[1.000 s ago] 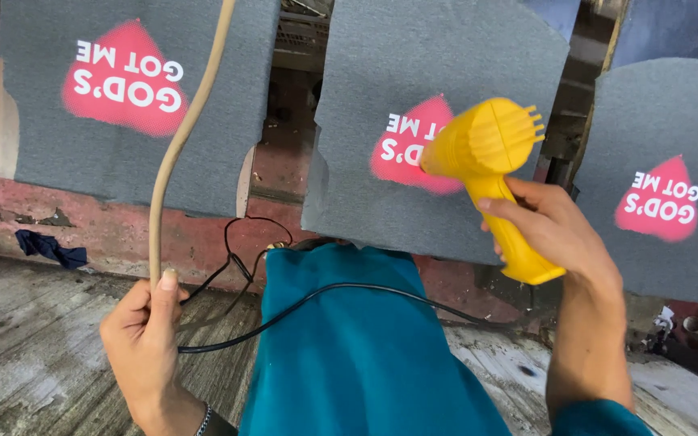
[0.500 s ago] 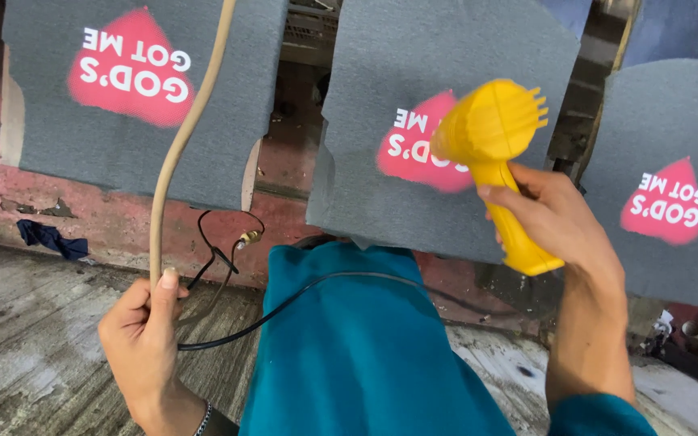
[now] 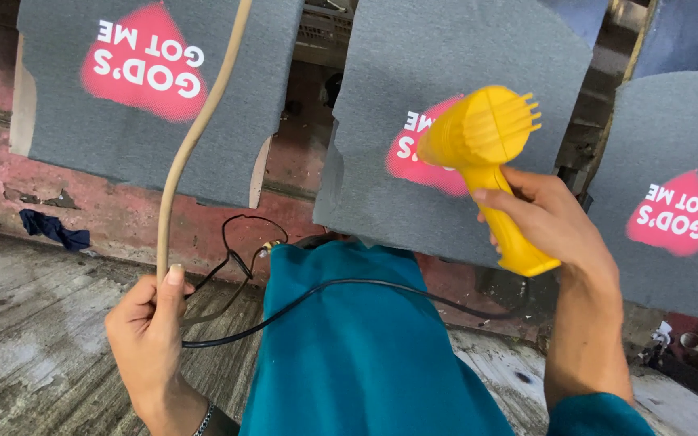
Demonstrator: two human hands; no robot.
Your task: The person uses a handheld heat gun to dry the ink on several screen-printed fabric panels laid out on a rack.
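Yellow heat gun (image 3: 486,153) at 2 o'clock, gripped by right hand (image 3: 555,222), nozzle toward middle grey printed panel (image 3: 454,97). Left hand (image 3: 151,319) at 8 o'clock, closed around tan hose (image 3: 195,133) and black cord (image 3: 325,291).

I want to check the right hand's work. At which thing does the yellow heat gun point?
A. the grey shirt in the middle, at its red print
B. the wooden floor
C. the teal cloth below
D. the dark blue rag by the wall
A: the right hand holds the yellow heat gun with its nozzle turned to the red print on the middle grey shirt.
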